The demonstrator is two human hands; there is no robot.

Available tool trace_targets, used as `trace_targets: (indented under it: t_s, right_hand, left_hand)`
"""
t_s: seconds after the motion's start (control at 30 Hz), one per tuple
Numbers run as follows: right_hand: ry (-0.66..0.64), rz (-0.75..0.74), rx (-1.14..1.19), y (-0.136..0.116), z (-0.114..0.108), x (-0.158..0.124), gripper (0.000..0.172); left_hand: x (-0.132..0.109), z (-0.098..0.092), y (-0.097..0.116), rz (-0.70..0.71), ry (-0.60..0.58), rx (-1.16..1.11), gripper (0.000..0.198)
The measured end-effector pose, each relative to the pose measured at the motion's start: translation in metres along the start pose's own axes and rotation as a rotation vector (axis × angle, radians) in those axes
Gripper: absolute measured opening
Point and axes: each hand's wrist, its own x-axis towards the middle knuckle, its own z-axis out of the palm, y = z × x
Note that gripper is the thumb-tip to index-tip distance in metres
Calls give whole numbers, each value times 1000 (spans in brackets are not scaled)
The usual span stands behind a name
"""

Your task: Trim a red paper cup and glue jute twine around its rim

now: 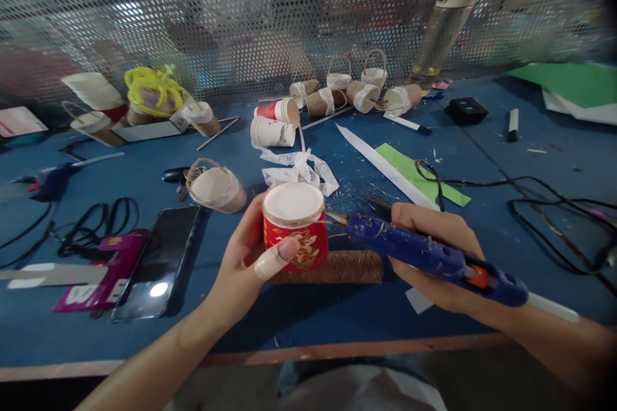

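My left hand (pixel 245 260) grips a red paper cup (pixel 295 226) held upside down, its white base facing up; a taped thumb presses on the cup's side. My right hand (pixel 434 250) is closed round a blue hot glue gun (pixel 429 255), whose nozzle touches the cup's upper right edge. A spool of brown twine (pixel 337 268) lies on the blue table (pixel 337 314) just below the cup.
A dark phone (pixel 159 260) and a magenta case (pixel 103 270) lie at the left. A twine-wrapped cup with a handle (pixel 214 186), white lace ribbon (pixel 299 170), more cups and small baskets (pixel 337 93), paper strips, black cables (pixel 544 205) and a perforated metal screen (pixel 289 13) lie beyond.
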Motion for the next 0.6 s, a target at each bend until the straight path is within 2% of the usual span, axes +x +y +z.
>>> trace_targets:
  t_s: [0.17, 0.27, 0.43, 0.6]
  right_hand:
    - [30, -35, 7, -2, 5, -3, 28]
    - [62, -5, -3, -3, 5, -2, 28]
    - [4, 39, -33, -3, -1, 0, 28]
    - [10, 23, -13, -3, -1, -1, 28]
  left_hand:
    - [-1, -1, -1, 15, -25, 20, 53]
    - [-1, -3, -1, -14, -19, 11, 59]
    - [-2, -6, -2, -33, -24, -20, 68]
    - [-2, -7, -4, -48, -33, -14, 64]
